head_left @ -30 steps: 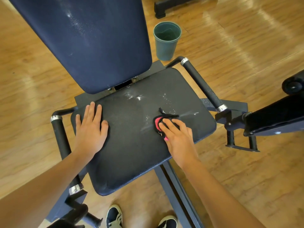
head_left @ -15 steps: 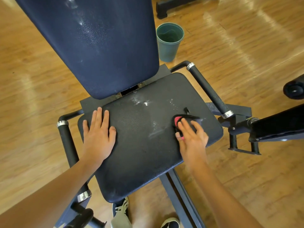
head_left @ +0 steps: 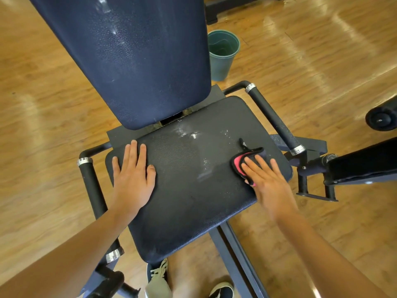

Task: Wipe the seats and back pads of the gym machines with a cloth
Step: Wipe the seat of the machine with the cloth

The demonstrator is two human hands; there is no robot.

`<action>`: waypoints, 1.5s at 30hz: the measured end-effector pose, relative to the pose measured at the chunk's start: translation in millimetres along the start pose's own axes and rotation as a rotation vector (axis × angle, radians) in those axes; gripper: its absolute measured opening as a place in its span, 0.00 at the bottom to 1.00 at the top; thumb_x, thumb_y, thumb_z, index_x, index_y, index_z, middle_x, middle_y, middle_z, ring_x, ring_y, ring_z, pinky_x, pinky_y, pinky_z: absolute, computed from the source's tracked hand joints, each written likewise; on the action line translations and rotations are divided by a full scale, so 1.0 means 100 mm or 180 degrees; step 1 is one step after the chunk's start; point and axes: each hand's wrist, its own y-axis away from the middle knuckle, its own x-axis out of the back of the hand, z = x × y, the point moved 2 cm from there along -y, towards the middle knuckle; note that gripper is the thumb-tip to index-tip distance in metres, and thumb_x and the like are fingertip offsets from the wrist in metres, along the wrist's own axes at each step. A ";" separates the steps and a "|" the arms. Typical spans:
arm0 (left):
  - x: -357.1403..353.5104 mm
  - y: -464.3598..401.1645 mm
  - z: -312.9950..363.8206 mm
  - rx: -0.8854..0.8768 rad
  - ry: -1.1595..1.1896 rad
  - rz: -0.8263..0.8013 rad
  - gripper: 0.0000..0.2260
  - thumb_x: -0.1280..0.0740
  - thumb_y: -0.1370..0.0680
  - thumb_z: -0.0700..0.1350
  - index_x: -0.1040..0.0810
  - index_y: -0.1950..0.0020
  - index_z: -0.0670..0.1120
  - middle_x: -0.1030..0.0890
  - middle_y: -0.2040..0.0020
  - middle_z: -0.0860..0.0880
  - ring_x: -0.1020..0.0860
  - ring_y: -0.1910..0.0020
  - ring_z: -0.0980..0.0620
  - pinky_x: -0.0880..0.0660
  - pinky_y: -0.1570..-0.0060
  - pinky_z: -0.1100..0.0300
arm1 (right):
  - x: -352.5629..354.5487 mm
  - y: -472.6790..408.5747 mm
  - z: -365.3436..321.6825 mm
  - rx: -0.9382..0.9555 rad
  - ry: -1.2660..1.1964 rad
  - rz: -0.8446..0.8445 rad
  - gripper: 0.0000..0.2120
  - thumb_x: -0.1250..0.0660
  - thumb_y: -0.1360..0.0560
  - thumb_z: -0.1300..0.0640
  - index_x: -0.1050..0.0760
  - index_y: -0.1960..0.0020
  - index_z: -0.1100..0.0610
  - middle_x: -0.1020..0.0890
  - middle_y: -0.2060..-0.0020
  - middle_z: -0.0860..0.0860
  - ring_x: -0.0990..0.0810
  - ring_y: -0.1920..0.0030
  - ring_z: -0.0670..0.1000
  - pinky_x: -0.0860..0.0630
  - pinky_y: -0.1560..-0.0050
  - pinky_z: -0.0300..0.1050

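A black padded seat (head_left: pixel 193 201) of a gym machine fills the middle, with a dark blue back pad (head_left: pixel 137 61) rising behind it. Wet streaks and droplets shine on the seat near its back edge and on the back pad. My right hand (head_left: pixel 266 179) presses a small pink and black cloth (head_left: pixel 240 161) flat against the seat's right side, fingers straight. My left hand (head_left: pixel 133 175) rests flat on the seat's left side, fingers together.
A green plastic cup (head_left: pixel 222 54) stands on the wooden floor behind the seat. Black side handles with silver collars (head_left: pixel 272 119) flank the seat. A black machine arm (head_left: pixel 361 162) juts in from the right. My shoes (head_left: pixel 159 278) show below the seat.
My right hand has slid the cloth from the seat's middle toward its right edge. My left hand has stayed planted on the left side. The view has tilted up slightly.
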 end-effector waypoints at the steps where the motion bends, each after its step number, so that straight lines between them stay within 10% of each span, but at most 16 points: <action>1: 0.00 0.00 0.00 0.0000 0.0007 -0.0002 0.27 0.53 0.15 0.53 0.46 0.16 0.45 0.49 0.16 0.44 0.52 0.17 0.45 0.53 0.21 0.39 | -0.01 -0.01 -0.03 -0.0170 -0.0077 0.0037 0.24 0.38 0.25 0.63 0.29 0.29 0.58 0.26 0.30 0.53 0.33 0.27 0.57 0.50 0.24 0.54; 8: 0.02 0.00 0.01 0.0005 0.0052 -0.0027 0.27 0.49 0.14 0.52 0.47 0.16 0.45 0.50 0.15 0.44 0.53 0.17 0.46 0.53 0.20 0.39 | -0.15 0.04 -0.85 -0.0628 -0.0713 -0.0185 0.25 0.55 0.16 0.49 0.28 0.30 0.57 0.25 0.32 0.52 0.32 0.27 0.57 0.50 0.24 0.49; 12: 0.02 0.00 0.02 0.0013 0.0084 -0.0018 0.27 0.48 0.14 0.51 0.47 0.16 0.45 0.50 0.15 0.44 0.53 0.17 0.46 0.53 0.20 0.39 | -0.06 0.04 -0.53 -0.0190 -0.0478 -0.0140 0.23 0.46 0.23 0.61 0.30 0.29 0.59 0.27 0.30 0.53 0.33 0.27 0.57 0.49 0.24 0.49; 15: 0.01 0.00 0.01 0.0019 0.0065 -0.0022 0.27 0.48 0.14 0.52 0.47 0.16 0.45 0.50 0.15 0.44 0.54 0.17 0.46 0.54 0.20 0.39 | 0.15 -0.03 -0.10 -0.1136 -0.0813 0.0028 0.21 0.38 0.22 0.68 0.30 0.29 0.62 0.28 0.29 0.59 0.36 0.26 0.61 0.44 0.25 0.55; 19: 0.03 0.00 0.03 0.0011 0.0038 -0.0005 0.27 0.48 0.14 0.51 0.46 0.16 0.44 0.49 0.16 0.43 0.52 0.17 0.45 0.52 0.21 0.38 | 0.23 -0.03 -0.19 -0.1319 -0.1238 0.0075 0.20 0.37 0.19 0.62 0.30 0.28 0.59 0.34 0.28 0.49 0.47 0.26 0.48 0.47 0.24 0.52; 29: 0.02 0.00 0.02 0.0009 -0.0010 -0.0049 0.27 0.50 0.14 0.52 0.48 0.16 0.45 0.50 0.15 0.44 0.53 0.17 0.45 0.53 0.20 0.39 | -0.09 -0.12 -0.64 -0.0648 -0.0731 -0.0028 0.21 0.40 0.23 0.57 0.25 0.33 0.60 0.23 0.33 0.55 0.29 0.29 0.59 0.40 0.28 0.56; 35: 0.02 0.00 0.01 -0.0017 -0.0013 -0.0068 0.28 0.51 0.14 0.53 0.50 0.16 0.46 0.52 0.15 0.44 0.55 0.16 0.46 0.54 0.20 0.40 | 0.03 -0.14 -0.28 -0.1684 -0.1013 0.0166 0.19 0.39 0.19 0.60 0.29 0.29 0.60 0.31 0.27 0.55 0.42 0.23 0.56 0.48 0.23 0.52; 42: 0.07 -0.02 0.05 -0.0146 0.0006 -0.0135 0.26 0.48 0.14 0.50 0.48 0.16 0.44 0.51 0.16 0.43 0.54 0.17 0.45 0.52 0.21 0.36 | 0.01 -0.11 -0.83 -0.0968 -0.1034 0.0133 0.17 0.37 0.20 0.58 0.25 0.33 0.55 0.25 0.33 0.50 0.31 0.28 0.56 0.36 0.27 0.54; 45: 0.09 -0.05 0.23 -0.0643 0.0046 -0.0042 0.26 0.48 0.14 0.51 0.43 0.17 0.44 0.46 0.16 0.44 0.50 0.17 0.45 0.47 0.22 0.35 | 0.20 -0.11 -0.65 -0.1681 -0.1907 0.0182 0.17 0.40 0.18 0.53 0.28 0.30 0.48 0.25 0.33 0.48 0.30 0.30 0.49 0.32 0.32 0.47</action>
